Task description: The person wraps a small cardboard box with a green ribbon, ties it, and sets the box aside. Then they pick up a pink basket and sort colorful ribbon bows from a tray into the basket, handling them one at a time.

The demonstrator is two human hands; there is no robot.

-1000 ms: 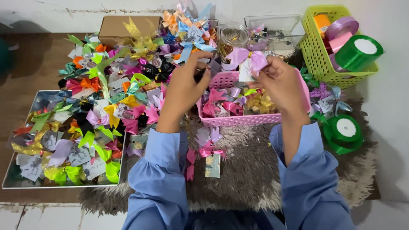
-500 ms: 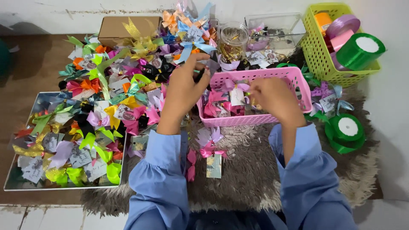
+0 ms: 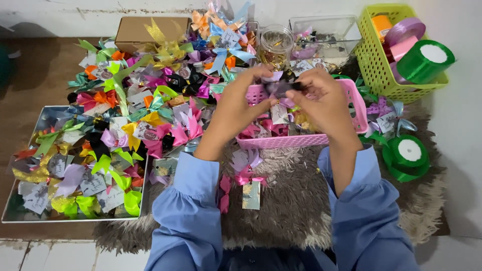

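View: head camera, looking down on a floor workspace with a shaggy rug.
Left hand: raised over the pink basket, its grip pinched narrow on one end of a small dark bow.
Right hand: meets the left above the basket, grip pinched on the bow's other end.
Bow: held between both hands, clear of the basket, lilac ribbon showing behind it.
Basket: on the rug, part full of pink and purple bows with small tags.
Sleeves: pale blue, both arms reaching forward from the bottom edge.
Left side: a heap of bows in many colours, spilling into a shallow tray.
Far edge: cardboard box, glass jar, clear box.
Right side: green basket holding ribbon rolls; a green roll lies on the rug.
Near rug: a pink bow with tag lies just below the basket.
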